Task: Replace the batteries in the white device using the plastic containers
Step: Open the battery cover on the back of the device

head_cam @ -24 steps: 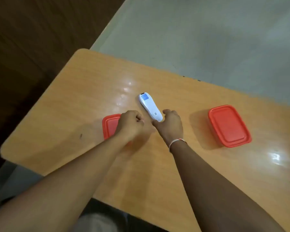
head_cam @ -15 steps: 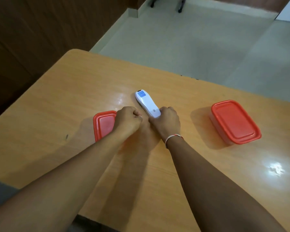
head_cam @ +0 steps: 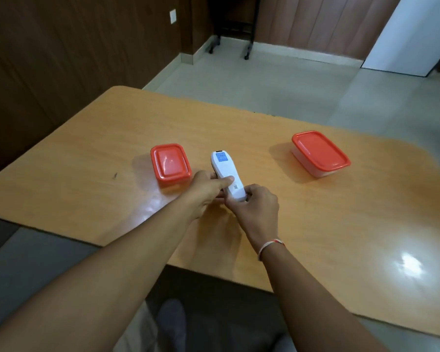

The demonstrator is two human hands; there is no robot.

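You have lifted the white device [head_cam: 228, 177] off the counter [head_cam: 341, 212]; your left hand [head_cam: 206, 190] and right hand [head_cam: 255, 207] now grip it.

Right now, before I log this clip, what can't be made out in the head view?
- Contents of both containers: the left container and right container have opaque red lids shut.
- White device: its underside faces away; the near end is covered by the left hand and right hand.
- Device label text: too small to read.
- Table: near right corner cut off by the frame edge.
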